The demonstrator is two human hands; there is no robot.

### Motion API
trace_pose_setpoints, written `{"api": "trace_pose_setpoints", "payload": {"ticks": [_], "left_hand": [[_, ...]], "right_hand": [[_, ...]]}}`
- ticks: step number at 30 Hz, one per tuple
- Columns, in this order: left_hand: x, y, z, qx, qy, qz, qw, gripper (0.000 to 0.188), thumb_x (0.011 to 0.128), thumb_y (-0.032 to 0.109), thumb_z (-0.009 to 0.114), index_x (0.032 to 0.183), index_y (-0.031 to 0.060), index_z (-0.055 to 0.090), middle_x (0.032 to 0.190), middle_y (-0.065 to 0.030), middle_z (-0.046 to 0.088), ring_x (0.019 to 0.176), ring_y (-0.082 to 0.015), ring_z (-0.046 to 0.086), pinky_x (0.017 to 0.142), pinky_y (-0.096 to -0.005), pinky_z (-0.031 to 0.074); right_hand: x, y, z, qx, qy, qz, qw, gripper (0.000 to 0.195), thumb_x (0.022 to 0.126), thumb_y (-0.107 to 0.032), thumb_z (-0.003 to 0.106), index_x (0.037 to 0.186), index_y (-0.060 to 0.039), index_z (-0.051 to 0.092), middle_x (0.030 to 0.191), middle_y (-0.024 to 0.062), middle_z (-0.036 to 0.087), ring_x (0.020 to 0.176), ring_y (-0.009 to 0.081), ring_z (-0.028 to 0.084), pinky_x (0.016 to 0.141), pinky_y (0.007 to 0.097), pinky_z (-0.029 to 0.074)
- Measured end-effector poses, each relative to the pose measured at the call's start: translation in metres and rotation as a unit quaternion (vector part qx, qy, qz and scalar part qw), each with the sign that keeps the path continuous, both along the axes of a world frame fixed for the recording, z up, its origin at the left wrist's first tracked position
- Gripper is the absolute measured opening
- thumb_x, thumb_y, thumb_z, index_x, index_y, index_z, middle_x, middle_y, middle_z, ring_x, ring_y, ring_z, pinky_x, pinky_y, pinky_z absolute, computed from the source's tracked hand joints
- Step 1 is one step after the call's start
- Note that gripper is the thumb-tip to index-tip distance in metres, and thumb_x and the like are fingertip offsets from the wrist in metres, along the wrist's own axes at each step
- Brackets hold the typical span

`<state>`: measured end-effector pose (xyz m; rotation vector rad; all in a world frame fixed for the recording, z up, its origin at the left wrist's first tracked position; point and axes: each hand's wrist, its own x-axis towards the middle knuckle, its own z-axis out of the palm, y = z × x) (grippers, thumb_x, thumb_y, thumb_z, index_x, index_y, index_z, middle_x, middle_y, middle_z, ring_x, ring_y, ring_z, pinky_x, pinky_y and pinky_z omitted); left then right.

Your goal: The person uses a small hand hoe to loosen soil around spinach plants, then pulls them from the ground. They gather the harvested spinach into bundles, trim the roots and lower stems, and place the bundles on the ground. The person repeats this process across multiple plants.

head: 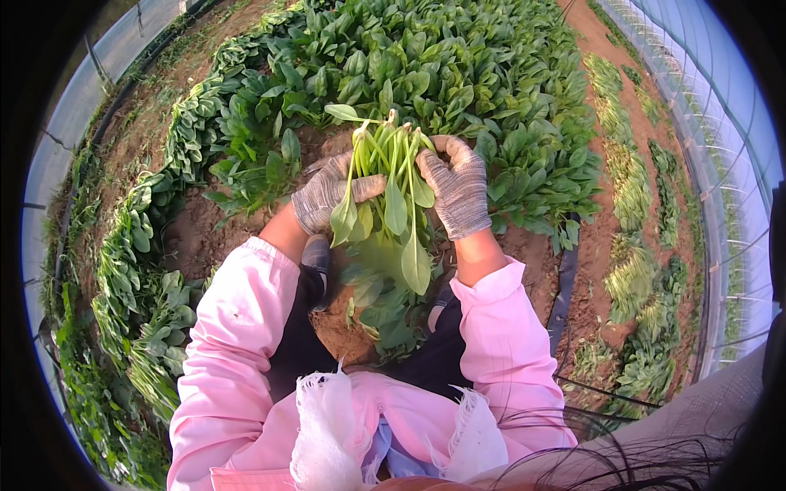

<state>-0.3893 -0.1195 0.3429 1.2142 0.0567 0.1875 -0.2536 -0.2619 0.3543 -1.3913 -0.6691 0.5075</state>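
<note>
A small bunch of leafy greens that look like spinach (396, 159) is held up in front of me, with its pinkish root ends at the top and its leaves hanging down. My left hand (334, 190), in a grey knitted glove, grips the bunch from the left, its thumb lying across the stems. On the other side my right hand (455, 184), gloved alike, has thumb and forefinger at the stems just below the root ends. Its other fingers are partly hidden. Cut or pulled leaves (393, 319) lie on the soil below, between my feet.
A dense bed of growing spinach (424, 73) stands ahead. Rows of laid-down greens run along the left (132, 227) and right (629, 184). A dark flat hose (564, 288) lies right of my legs. Plastic greenhouse walls (731, 123) curve along both sides.
</note>
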Motion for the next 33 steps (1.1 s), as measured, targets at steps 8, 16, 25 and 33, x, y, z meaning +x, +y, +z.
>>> {"api": "trace_pose_setpoints", "payload": {"ticks": [8, 16, 25, 33], "left_hand": [[-0.002, 0.005, -0.011, 0.026, 0.108, 0.045, 0.993, 0.035, 0.097, 0.029, 0.056, 0.123, 0.0045, 0.057, 0.095, -0.0014, 0.065, 0.080, -0.0095, 0.062, 0.069, -0.0245, 0.052], [0.005, -0.001, -0.018, 0.142, 0.049, -0.012, 0.989, 0.035, 0.098, 0.018, 0.054, 0.129, 0.0030, 0.049, 0.115, -0.0082, 0.061, 0.096, -0.0130, 0.061, 0.084, -0.0286, 0.052], [0.013, -0.019, -0.002, 0.151, -0.029, 0.068, 0.986, 0.050, 0.079, 0.005, 0.076, 0.124, 0.0041, 0.054, 0.115, -0.0040, 0.063, 0.101, -0.0106, 0.059, 0.087, -0.0299, 0.050], [0.014, -0.020, -0.008, 0.037, 0.012, 0.044, 0.998, 0.074, 0.082, 0.013, 0.075, 0.144, 0.0067, 0.036, 0.134, -0.0035, 0.052, 0.117, -0.0113, 0.052, 0.099, -0.0291, 0.044]], "right_hand": [[0.004, -0.009, -0.005, 0.039, -0.039, -0.003, 0.998, 0.028, 0.089, -0.011, 0.063, 0.110, 0.0070, 0.059, 0.098, 0.0059, 0.064, 0.085, 0.0091, 0.057, 0.077, 0.0235, 0.047], [0.001, -0.015, -0.006, 0.042, -0.019, -0.007, 0.999, 0.033, 0.089, -0.012, 0.064, 0.115, 0.0077, 0.057, 0.102, 0.0065, 0.064, 0.087, 0.0084, 0.057, 0.079, 0.0224, 0.046], [-0.003, -0.016, -0.003, 0.067, 0.031, 0.006, 0.997, 0.026, 0.088, -0.010, 0.065, 0.109, 0.0046, 0.059, 0.096, 0.0021, 0.062, 0.078, 0.0048, 0.055, 0.070, 0.0185, 0.046], [-0.005, -0.010, -0.012, 0.053, -0.022, 0.014, 0.998, 0.026, 0.088, -0.009, 0.066, 0.109, 0.0055, 0.059, 0.098, 0.0045, 0.063, 0.085, 0.0080, 0.057, 0.078, 0.0221, 0.047]]}}
